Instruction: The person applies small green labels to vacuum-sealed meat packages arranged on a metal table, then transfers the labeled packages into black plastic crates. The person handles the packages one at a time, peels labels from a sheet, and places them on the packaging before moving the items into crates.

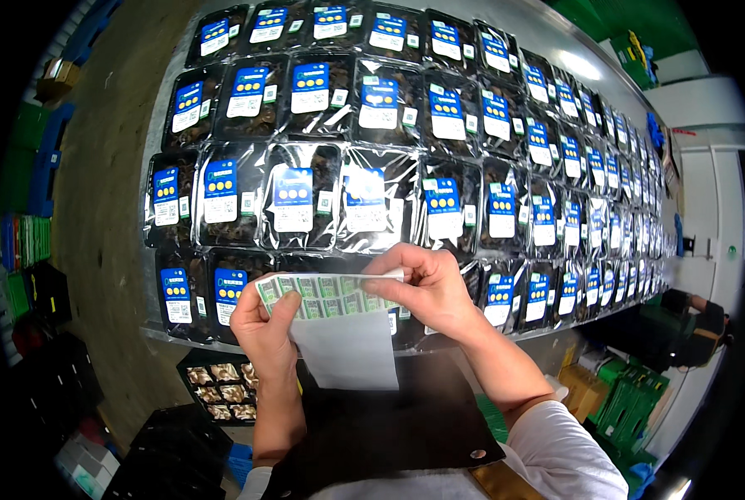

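Between my two hands is a strip of stickers (326,297), small green-and-white labels with square codes in rows. Its plain white backing (347,350) hangs down in front of my dark apron. My left hand (268,321) pinches the strip's left end, thumb on top. At the right end, my right hand (422,287) has thumb and fingers closed on the strip, where its edge curls up. Beneath and beyond lie film-wrapped black trays (301,196) with blue-and-white labels. Many, such as the wrapped tray (445,204), also carry a small green-and-white sticker. My hands cover part of the nearest row.
The trays stand in several rows on a metal table (547,37), reaching far to the right. Below its near edge, at left, is a black crate (195,367) of pale packed food. Green crates (631,400) and a cardboard box (583,390) sit at lower right.
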`<state>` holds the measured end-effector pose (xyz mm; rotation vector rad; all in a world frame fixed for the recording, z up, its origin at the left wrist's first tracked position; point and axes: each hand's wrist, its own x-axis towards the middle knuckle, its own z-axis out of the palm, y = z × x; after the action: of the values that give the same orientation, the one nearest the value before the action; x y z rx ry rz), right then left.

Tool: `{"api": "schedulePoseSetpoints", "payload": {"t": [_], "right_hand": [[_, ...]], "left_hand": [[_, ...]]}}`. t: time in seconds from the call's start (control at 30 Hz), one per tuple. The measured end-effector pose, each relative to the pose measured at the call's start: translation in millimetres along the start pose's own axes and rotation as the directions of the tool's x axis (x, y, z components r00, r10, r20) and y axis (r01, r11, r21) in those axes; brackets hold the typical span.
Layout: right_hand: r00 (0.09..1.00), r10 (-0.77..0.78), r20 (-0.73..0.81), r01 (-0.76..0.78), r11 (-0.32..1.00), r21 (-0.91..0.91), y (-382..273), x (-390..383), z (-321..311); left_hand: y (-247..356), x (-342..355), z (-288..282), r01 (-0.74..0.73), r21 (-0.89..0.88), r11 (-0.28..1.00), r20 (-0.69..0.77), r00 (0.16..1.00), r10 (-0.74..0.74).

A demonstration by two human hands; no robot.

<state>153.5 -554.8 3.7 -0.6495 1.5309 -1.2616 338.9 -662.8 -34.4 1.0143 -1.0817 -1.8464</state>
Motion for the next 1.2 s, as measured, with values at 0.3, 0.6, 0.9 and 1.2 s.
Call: {"api": "schedulePoseSetpoints", "payload": {"t": [0.3,0.6,0.9,1.2], "right_hand": [[0.997,0.051,-0.063,-0.055,0.997,-0.056,11,-34,-3],[0.990,-0.124,-0.064,0.119,0.990,-0.071,13,-73,7],[0.977,-0.130,0.167,0.158,0.973,-0.170,31,-111,-24],[0.865,-0.334,0.375,0.501,0.624,-0.599,6,-111,-17]], "left_hand": [[-1,-38,9,-0.117,0.120,0.986,-0.080,0.989,0.127],[12,-93,12,-0.242,0.186,0.952,-0.126,0.955,0.267],[5,-139,16,-0.096,0.158,0.983,-0.025,0.995,0.101],[4,-144,31,0.030,0.204,0.978,0.150,0.987,-0.062]]}}
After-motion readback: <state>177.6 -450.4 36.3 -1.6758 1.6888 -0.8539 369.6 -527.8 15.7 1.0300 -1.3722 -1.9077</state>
